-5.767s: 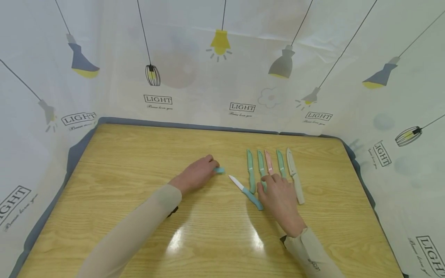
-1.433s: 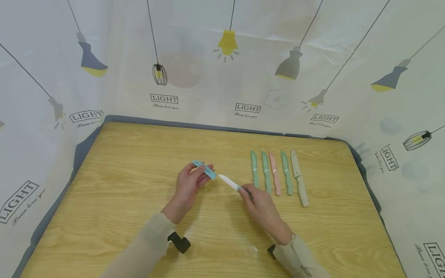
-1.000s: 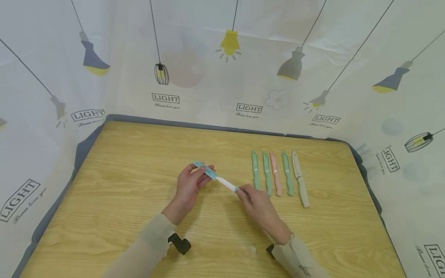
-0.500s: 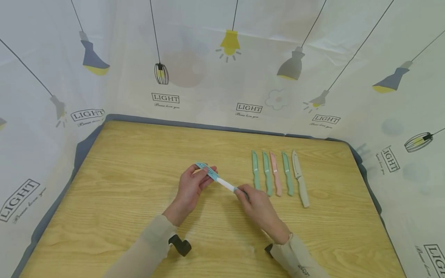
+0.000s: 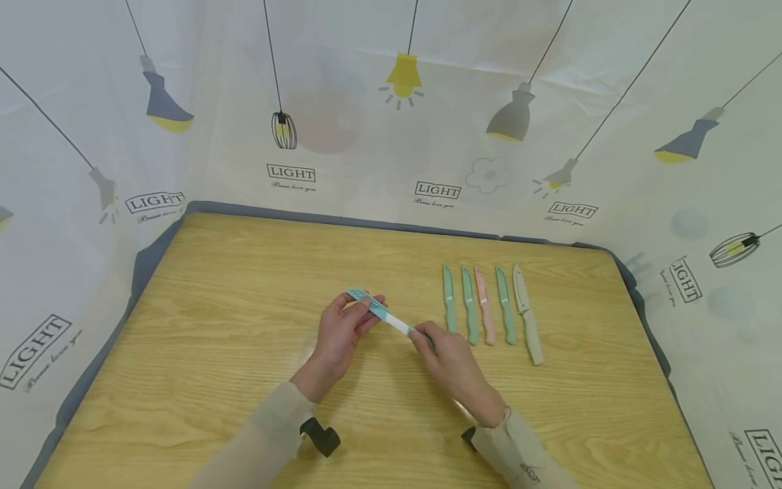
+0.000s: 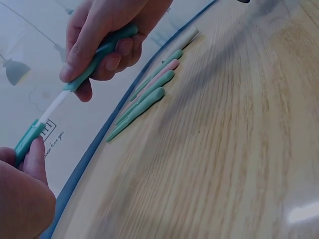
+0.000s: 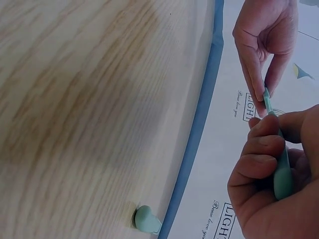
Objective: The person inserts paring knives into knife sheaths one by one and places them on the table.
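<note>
In the head view my left hand [image 5: 339, 333] pinches a blue knife sheath [image 5: 374, 307] between thumb and fingers, above the table. My right hand [image 5: 452, 360] grips the handle of a small paring knife [image 5: 399, 324] with a white blade. The blade's front part is inside the sheath; a short white stretch shows between sheath and handle. The left wrist view shows the right fingers curled round the handle [image 6: 102, 54] and the left fingers on the sheath [image 6: 30, 141]. In the right wrist view the handle's butt [image 7: 283, 181] sticks out of the right palm.
Right of the hands lie several sheathed knives in a row on the wooden table [image 5: 244, 272]: green ones [image 5: 449, 299], a pink one [image 5: 485, 305] and a larger cream one [image 5: 528, 316]. A printed curtain [image 5: 366, 136] stands behind the table's blue-grey edge.
The knife and sheath were picked up from the table. The blade, at first apart from the sheath, has slid progressively deeper into it; the left hand moved slightly right.
</note>
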Tool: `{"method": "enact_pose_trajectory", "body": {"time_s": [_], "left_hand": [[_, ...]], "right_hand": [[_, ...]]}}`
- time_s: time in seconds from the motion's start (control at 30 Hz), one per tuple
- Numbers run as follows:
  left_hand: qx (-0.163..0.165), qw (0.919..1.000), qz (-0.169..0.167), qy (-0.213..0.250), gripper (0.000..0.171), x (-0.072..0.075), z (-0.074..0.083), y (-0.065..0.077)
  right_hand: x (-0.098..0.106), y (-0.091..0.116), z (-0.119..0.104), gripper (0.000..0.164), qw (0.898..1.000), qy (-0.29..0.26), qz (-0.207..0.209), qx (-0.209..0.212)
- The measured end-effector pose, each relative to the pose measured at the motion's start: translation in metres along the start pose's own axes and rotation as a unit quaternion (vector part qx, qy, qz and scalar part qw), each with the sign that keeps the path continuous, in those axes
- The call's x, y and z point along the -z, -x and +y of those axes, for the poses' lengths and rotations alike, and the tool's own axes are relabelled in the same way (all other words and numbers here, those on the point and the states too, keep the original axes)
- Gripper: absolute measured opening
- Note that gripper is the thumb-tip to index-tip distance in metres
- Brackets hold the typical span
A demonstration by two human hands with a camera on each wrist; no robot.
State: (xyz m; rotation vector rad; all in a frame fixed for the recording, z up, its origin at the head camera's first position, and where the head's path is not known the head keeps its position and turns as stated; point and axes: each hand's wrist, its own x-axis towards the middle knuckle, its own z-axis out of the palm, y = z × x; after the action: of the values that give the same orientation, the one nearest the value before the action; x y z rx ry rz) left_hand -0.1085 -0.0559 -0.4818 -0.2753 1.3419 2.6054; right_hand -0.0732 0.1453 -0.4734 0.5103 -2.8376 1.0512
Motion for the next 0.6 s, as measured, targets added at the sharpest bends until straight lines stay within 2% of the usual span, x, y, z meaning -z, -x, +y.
{"method": "enact_pose_trajectory", "body": {"time_s": [0.2,0.6], "left_hand": [[-0.007,0.9998,-0.016,-0.007,0.025,-0.0011,-0.0036,0.0020],[-0.003,0.9998,-0.021,-0.001,0.019,-0.0075,-0.0073,0.0061]], "right_hand": [[-0.0012,-0.0023,-0.0023,0.022,1.000,-0.004,0.004,-0.002],[-0.0040,-0.0045,-0.0048,0.022,1.000,-0.007,0.016,0.009]]}}
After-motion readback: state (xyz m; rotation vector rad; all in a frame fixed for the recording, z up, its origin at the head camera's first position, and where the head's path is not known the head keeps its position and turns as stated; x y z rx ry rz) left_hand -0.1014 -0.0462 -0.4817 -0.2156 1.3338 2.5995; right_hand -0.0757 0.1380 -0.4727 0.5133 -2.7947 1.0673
